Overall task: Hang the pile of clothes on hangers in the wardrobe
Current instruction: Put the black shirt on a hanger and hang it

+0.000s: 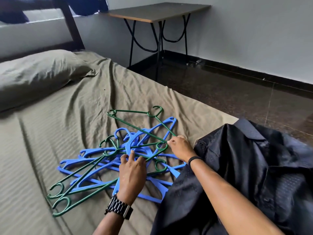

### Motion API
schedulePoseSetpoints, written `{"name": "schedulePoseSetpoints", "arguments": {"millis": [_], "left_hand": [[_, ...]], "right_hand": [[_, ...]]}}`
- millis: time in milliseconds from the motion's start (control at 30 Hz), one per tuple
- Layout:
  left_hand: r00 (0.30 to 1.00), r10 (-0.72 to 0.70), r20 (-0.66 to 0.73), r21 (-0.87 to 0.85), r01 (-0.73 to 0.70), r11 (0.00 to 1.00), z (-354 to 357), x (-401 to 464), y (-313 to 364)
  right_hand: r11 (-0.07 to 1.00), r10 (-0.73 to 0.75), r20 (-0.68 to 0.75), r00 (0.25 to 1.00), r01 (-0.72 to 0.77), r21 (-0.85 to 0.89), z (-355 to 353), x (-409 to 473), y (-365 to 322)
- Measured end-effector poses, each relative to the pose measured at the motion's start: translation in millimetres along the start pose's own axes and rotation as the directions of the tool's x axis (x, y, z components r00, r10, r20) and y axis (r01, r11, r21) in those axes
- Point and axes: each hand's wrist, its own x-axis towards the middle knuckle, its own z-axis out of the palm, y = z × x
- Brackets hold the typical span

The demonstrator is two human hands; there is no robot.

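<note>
Both hands' grip pinches tangled green hangers point(135, 131) on bed.

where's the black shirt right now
In the head view the black shirt lies on the bed at the lower right, just right of the tangled pile of blue and green hangers, under the person's right forearm.
</note>
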Motion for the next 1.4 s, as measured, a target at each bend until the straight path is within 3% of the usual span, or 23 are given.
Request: {"name": "schedulePoseSetpoints", "arguments": {"millis": [100,167,233,300,400,467,533,600,633,667,700,733,767,833,867,900,967,1067,1167,1233,1333,1400], "left_hand": [[0.99,0.049,-0.13,0.008,-0.048,0.999,-6.0,1.0,4.2],[0.965,0.107,-0.238,0.005,-0.109,0.994,-9.2,0.2,7.9],[0.962,0.125,-0.244,0.029,-0.122,0.992,-11.2,1.9,10.0],[0.966,0.121,-0.228,0.079,-0.106,0.991,-6.6,5.2,10.3],[0.971,0.126,-0.202,0.1,-0.107,0.989,-4.2,4.1,13.6],[0.99,0.121,-0.076,0.167,-0.107,0.98,-11.9,6.1,18.0],[0.993,0.111,0.038,0.243,-0.117,0.963,-9.1,19.3,16.1],[0.995,0.082,0.049,0.165,-0.089,0.982,-24.7,32.0,24.9],[0.997,0.048,-0.058,0.06,-0.044,0.997,-29.9,38.3,30.9],[0.989,-0.052,-0.139,-0.15,0.03,0.988,-34.5,43.3,37.5],[0.971,-0.192,-0.143,-0.422,0.116,0.899,-33.5,50.6,42.3],[0.955,-0.295,-0.02,-0.668,0.207,0.715,-36.9,55.2,49.7],[0.93,-0.35,0.114,-0.843,0.277,0.462,-38.9,59.2,57.1],[0.877,-0.354,0.324,-0.946,0.31,-0.097,-42.5,64.1,71.6],[0.86,-0.32,0.398,-0.905,0.312,-0.288,-43.9,65.1,79.0],[0.844,-0.275,0.461,-0.85,0.331,-0.41,-43.3,66.5,84.5],[0.804,-0.244,0.542,-0.804,0.412,-0.43,-42.9,65.2,103.6],[0.727,-0.279,0.628,-0.736,0.438,-0.516,-47.5,60.3,129.5],[0.77,-0.142,0.622,-0.663,0.422,-0.618,-58.0,44.9,150.8],[0.806,-0.044,0.591,-0.633,0.43,-0.644,-62.3,35.7,160.1],[0.846,0.023,0.533,-0.659,0.432,-0.616,-68.1,32.6,179.2],[0.873,0.076,0.482,-0.706,0.438,-0.556,-73.1,32.0,199.9]], "right_hand": [[0.993,0.069,-0.076,0.995,-0.061,0.102,-6.6,1.5,12.8],[0.956,0.139,-0.053,0.989,-0.12,0.266,-4.2,2.3,17.8],[0.893,0.203,-0.022,0.979,-0.176,0.414,-0.2,3.1,18.3],[0.739,0.263,0.037,0.964,-0.226,0.634,-0.6,-0.2,13.0],[0.354,0.292,0.209,0.933,-0.309,0.883,-0.9,-10.0,6.1],[0.238,0.264,0.266,0.927,-0.33,0.913,-1.6,-18.4,7.2],[0.187,0.246,0.26,0.934,-0.309,0.932,-6.2,-29.8,8.7],[0.146,0.237,0.232,0.943,-0.271,0.952,-13.5,-41.7,12.9],[0.149,0.243,0.21,0.947,-0.25,0.957,-17.1,-47.8,16.0],[0.164,0.244,0.179,0.953,-0.222,0.961,-21.4,-54.5,19.1],[0.192,0.238,0.148,0.96,-0.196,0.962,-25.1,-60.3,23.5],[0.222,0.23,0.12,0.966,-0.172,0.96,-29.5,-66.9,27.5],[0.26,0.222,0.091,0.971,-0.149,0.954,-35.1,-73.6,31.0],[0.342,0.205,0.032,0.978,-0.102,0.934,-48.2,-86.3,39.4],[0.387,0.195,-0.003,0.981,-0.074,0.919,-55.3,-91.9,44.0],[0.438,0.187,-0.042,0.981,-0.045,0.898,-61.8,-96.1,49.2],[0.528,0.191,-0.135,0.972,0.014,0.849,-79.1,-107.8,62.9],[0.562,0.198,-0.164,0.966,0.025,0.827,-93.0,-121.9,78.6],[0.505,0.178,-0.111,0.978,0.005,0.863,-104.9,-142.9,94.0],[0.541,0.121,0.013,0.993,-0.077,0.838,-120.6,-156.2,107.3],[0.733,0.001,0.354,0.935,-0.241,0.636,-152.9,-177.1,129.4],[0.774,-0.009,0.363,0.932,-0.224,0.592,-170.8,-179.8,135.4]]}}
